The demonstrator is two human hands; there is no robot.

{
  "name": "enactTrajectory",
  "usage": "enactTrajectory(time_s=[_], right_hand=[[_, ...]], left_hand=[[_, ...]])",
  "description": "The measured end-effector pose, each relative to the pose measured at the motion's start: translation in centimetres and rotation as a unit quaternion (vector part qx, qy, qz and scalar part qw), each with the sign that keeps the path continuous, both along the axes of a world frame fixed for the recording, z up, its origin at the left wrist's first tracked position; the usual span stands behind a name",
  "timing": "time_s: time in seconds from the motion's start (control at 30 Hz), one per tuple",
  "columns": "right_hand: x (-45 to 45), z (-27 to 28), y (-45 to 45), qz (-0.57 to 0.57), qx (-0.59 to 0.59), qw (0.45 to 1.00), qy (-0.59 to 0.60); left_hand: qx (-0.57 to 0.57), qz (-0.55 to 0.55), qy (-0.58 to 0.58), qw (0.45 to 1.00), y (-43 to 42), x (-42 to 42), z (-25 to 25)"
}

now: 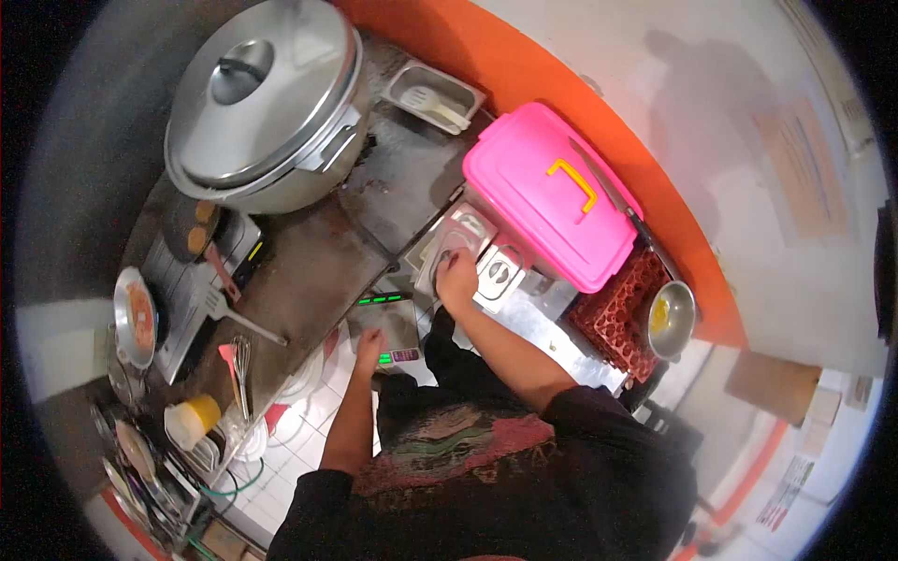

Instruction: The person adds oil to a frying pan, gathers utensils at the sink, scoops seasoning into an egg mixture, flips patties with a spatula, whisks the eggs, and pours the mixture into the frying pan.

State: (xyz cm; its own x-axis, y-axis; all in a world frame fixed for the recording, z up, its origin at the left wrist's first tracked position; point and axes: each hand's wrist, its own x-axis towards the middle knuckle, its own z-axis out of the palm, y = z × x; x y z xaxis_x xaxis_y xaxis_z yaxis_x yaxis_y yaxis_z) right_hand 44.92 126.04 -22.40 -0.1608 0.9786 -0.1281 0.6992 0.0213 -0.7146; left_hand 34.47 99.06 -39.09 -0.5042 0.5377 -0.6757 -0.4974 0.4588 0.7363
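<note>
At centre, just right of the digital scale (398, 323), the right hand (456, 277) is at the steel pans, fingers bent and mostly closed, at the left side of the lidded pan (499, 273). Can't tell if it pinches an edge or only touches; fingertips unclear. Left hand (370, 346) loosely curled at the scale's near left side, by the lit display; no held item visible, contact unclear. Lidded pan sits right of the right hand's fingers, apart from the left hand; second lid (472, 222) lies just beyond, near the pink bin (552, 192). Handling, judged: thin steel, stiff, lids light, pans heavier if filled; not fragile, smooth, slippery if greasy. Best hold: lid by its recessed handle, pan by opposite rims. Big pot (271, 103) far left, spatula (245, 318) left.
</note>
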Motion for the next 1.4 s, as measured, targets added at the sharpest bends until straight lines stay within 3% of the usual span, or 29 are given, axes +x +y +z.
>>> enactTrajectory(time_s=[0.03,0.07,0.1,0.2,0.27,0.3,0.33,0.37,0.4,0.43,0.47,0.5,0.6,0.67,0.7,0.73,0.77,0.8,0.83,0.87,0.9,1.0,1.03,1.1,1.17,1.27,1.33,1.37,1.4], right_hand=[[-0.5,-1.7,0.5,-0.044,0.013,0.998,-0.039],[-1.0,-3.0,1.0,-0.088,0.027,0.993,-0.077],[-1.2,-3.6,1.5,-0.09,0.029,0.991,-0.094],[-0.6,-5.3,3.1,-0.07,0.03,0.993,-0.09],[0.1,-10.5,4.6,-0.023,-0.064,0.987,-0.148],[0.3,-9.0,4.0,-0.033,-0.004,0.987,-0.159],[0.7,-7.7,3.0,0.0,0.063,0.995,-0.077],[0.7,-7.7,3.7,0.012,-0.075,0.996,-0.052],[-0.4,-5.1,1.2,0.003,0.086,0.994,-0.065],[-1.2,-4.5,-0.6,0.027,0.097,0.993,-0.062],[-1.9,-4.1,-2.3,0.04,0.11,0.991,-0.061],[-3.0,-4.1,-4.8,0.073,0.095,0.992,-0.034],[-7.3,-3.9,-14.3,0.172,0.06,0.983,0.016],[-10.9,-4.9,-22.9,0.268,0.068,0.959,0.057],[-13.2,-4.9,-27.7,0.307,0.024,0.949,0.063],[-15.2,-4.8,-32.6,0.348,-0.019,0.935,0.063],[-17.5,-6.2,-37.3,0.403,-0.066,0.904,0.128],[-19.7,-6.6,-42.0,0.455,-0.066,0.884,0.087],[-22.2,-6.9,-46.0,0.534,-0.044,0.839,0.095],[-25.1,-5.6,-49.6,0.6,-0.043,0.796,0.068],[-27.4,-5.8,-52.8,0.636,-0.039,0.765,0.092],[-32.6,-9.0,-59.6,0.689,0.082,0.72,0.006],[-34.1,-9.8,-60.8,0.685,0.048,0.72,-0.101],[-35.2,-12.0,-62.1,0.679,0.164,0.699,-0.152],[-35.7,-12.0,-62.7,0.661,0.208,0.702,-0.165],[-35.8,-12.6,-61.6,0.656,0.239,0.699,-0.157],[-35.6,-7.2,-60.2,0.629,0.246,0.732,-0.089],[-35.8,-4.5,-59.4,0.6,0.271,0.752,-0.032],[-36.6,-2.2,-58.6,0.563,0.231,0.792,0.047]], left_hand=[[-0.025,0.016,-0.009,1.0,-5.1,-0.4,-1.7],[-0.107,-0.069,0.104,0.986,-8.8,-0.5,1.4],[-0.135,-0.009,0.134,0.982,-14.7,-0.2,-1.4],[-0.178,0.13,0.042,0.974,-26.3,2.1,4.2],[-0.2,0.222,0.03,0.954,-33.5,5.0,5.7],[-0.204,0.256,0.038,0.944,-35.9,7.2,7.5],[-0.302,0.245,0.034,0.921,-38.1,8.8,7.7],[-0.29,0.293,0.016,0.911,-39.6,10.6,8.8],[-0.275,0.334,-0.001,0.902,-41.0,12.4,9.9],[-0.282,0.361,-0.05,0.888,-42.9,13.8,8.8],[-0.17,0.374,-0.057,0.91,-47.5,16.4,4.5],[-0.2,0.376,-0.054,0.903,-47.6,17.5,5.4],[-0.196,0.296,-0.107,0.929,-49.3,18.1,4.8],[-0.044,0.308,-0.205,0.928,-51.9,15.8,5.6],[-0.176,0.136,-0.042,0.974,-52.2,13.4,6.5],[-0.291,-0.043,0.12,0.948,-52.9,11.8,7.1],[-0.192,0.037,0.084,0.977,-57.3,11.9,2.6],[0.011,0.198,0.068,0.978,-61.5,12.5,-1.1],[-0.056,0.202,0.178,0.962,-63.0,11.1,0.0],[-0.131,0.299,0.127,0.937,-62.6,8.7,7.3],[-0.176,0.386,0.119,0.898,-63.7,7.5,10.7],[-0.078,0.58,0.16,0.795,-67.5,8.2,20.7],[-0.107,0.59,0.163,0.784,-69.7,10.3,21.5],[-0.18,0.624,0.172,0.74,-73.2,15.9,21.8],[-0.279,0.642,0.109,0.706,-76.9,22.8,19.6],[-0.296,0.716,-0.006,0.632,-77.3,26.0,19.2],[-0.264,0.731,-0.034,0.629,-77.8,26.6,16.1],[-0.264,0.697,-0.068,0.663,-76.4,23.5,17.7],[-0.164,0.703,-0.042,0.691,-76.4,21.6,16.3]])
